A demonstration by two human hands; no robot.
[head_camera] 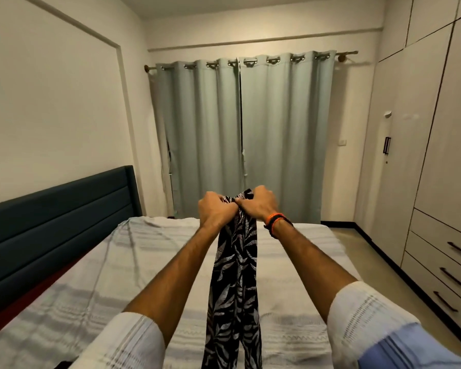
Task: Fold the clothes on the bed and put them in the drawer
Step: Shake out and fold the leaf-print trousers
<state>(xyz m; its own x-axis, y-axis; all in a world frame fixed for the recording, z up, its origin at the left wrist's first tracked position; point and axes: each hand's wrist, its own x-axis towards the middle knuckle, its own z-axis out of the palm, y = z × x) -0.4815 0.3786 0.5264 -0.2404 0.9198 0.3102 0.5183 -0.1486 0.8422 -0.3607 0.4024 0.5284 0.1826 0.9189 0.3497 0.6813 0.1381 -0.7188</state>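
Note:
A black garment with a pale leaf print [234, 283] hangs in a long narrow strip in front of me, above the bed [133, 265]. My left hand [215, 209] and my right hand [260, 202] are raised side by side, and both grip its top edge with curled fingers. The hands touch each other at the knuckles. The cloth falls straight down between my forearms and runs out of the bottom of the frame. Three drawers [447, 267] with dark handles are set in the wardrobe at the right; all look closed.
The bed has a striped pale sheet and a dark blue headboard [56, 222] on the left. Grey curtains [246, 134] cover the far wall. A tall pale wardrobe [437, 129] fills the right side, with a strip of floor [362, 243] between it and the bed.

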